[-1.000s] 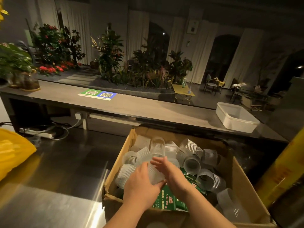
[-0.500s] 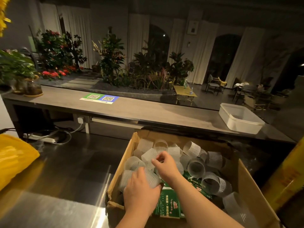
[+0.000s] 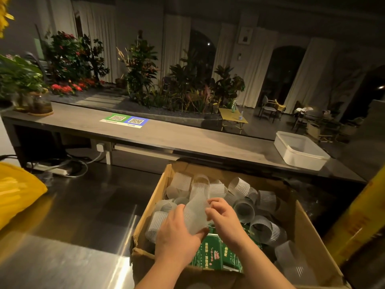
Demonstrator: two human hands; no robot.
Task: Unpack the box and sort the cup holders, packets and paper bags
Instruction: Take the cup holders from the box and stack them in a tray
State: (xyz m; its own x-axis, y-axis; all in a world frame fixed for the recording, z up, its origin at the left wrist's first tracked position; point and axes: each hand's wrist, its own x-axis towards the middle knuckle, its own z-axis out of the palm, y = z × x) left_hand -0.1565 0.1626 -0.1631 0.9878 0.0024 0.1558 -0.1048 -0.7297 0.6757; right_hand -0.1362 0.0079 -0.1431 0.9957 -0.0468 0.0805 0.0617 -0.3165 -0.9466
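Inside the cardboard box on the steel counter, the left hand wraps one ribbed cup holder from seven o'clock, while the right hand pinches its rim at three o'clock. Loose holders heap toward twelve o'clock of it, and green packets lie at five.

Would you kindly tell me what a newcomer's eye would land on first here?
The open cardboard box at lower centre, heaped with ribbed translucent cup holders, draws the eye first. Over it, the left hand and right hand grip one cup holder, above green packets. A yellow bag glows at far left.
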